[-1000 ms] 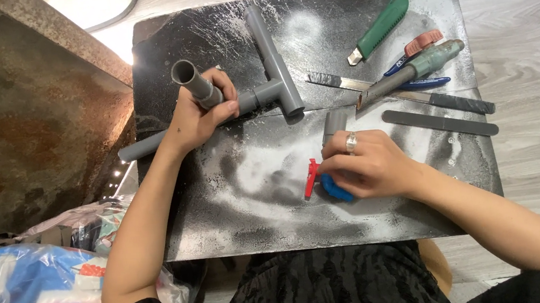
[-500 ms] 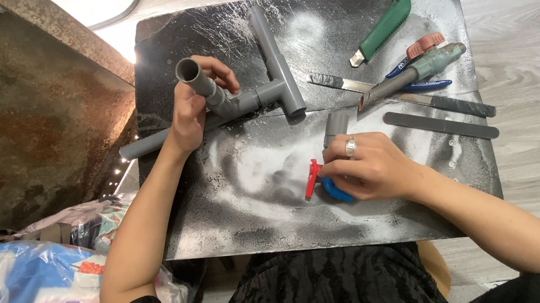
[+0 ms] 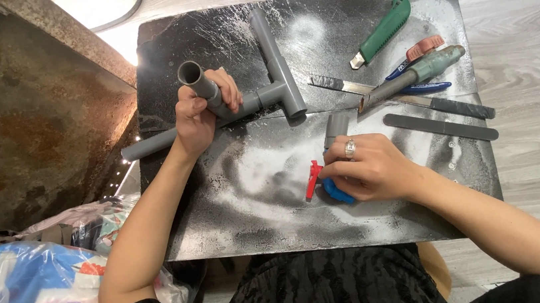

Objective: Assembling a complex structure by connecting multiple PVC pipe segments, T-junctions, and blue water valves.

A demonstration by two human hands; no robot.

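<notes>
Your left hand [image 3: 202,108] is clenched around the short grey plastic pipe stub [image 3: 199,85], which tilts up from the grey pipe assembly with a tee joint [image 3: 273,57] on the dark, dusty surface [image 3: 235,202]. Your right hand [image 3: 372,171] grasps a blue and red valve with a grey pipe end [image 3: 327,182], low on the surface near you.

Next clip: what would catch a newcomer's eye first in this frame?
Probably the grey pipe assembly laid out on the dusty black board, with the left hand gripping a short pipe piece at its upper left. Near the middle, the right hand covers a grey fitting with red and blue parts. Hand tools, including a green-handled knife, lie at upper right.
</notes>
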